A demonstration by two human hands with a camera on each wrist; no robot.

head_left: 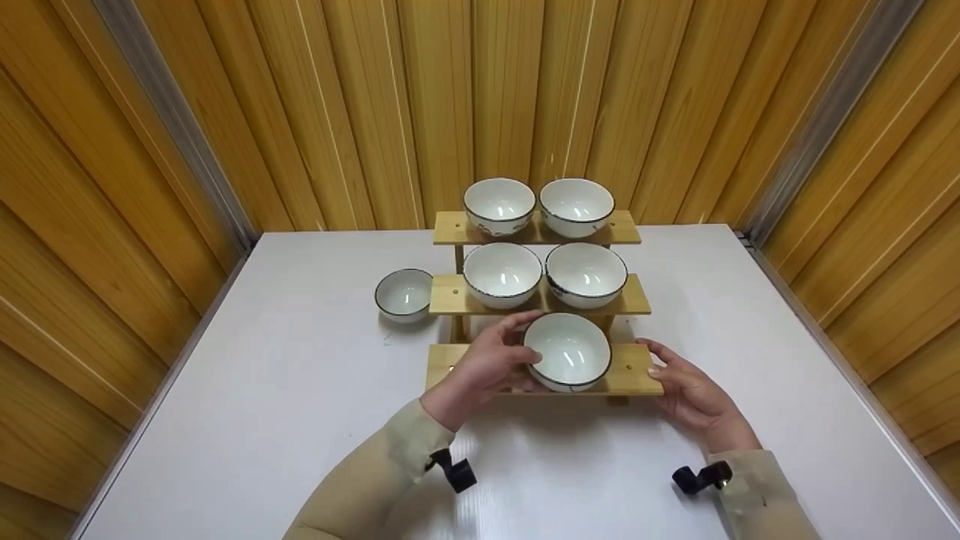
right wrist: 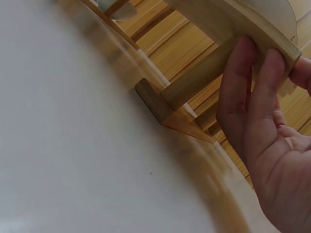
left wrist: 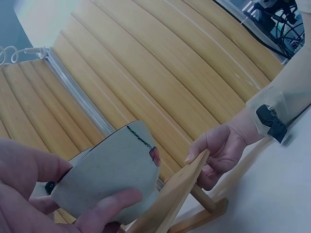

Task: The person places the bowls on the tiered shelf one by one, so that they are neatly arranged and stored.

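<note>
A white bowl with a dark rim is at the lowest board of a three-tier wooden rack. My left hand holds this bowl from its left side, thumb at the rim. The left wrist view shows the bowl's outer wall, with a red and green motif, between the fingers. At the right end of the lowest board, my right hand grips the wood. Seen from the right wrist, two fingers press under the board and the thumb lies at its edge.
Two bowls stand on the middle tier, a left one and a right one. The top tier holds two more. Another bowl sits on the white table, left of the rack. Wood-patterned walls enclose the table.
</note>
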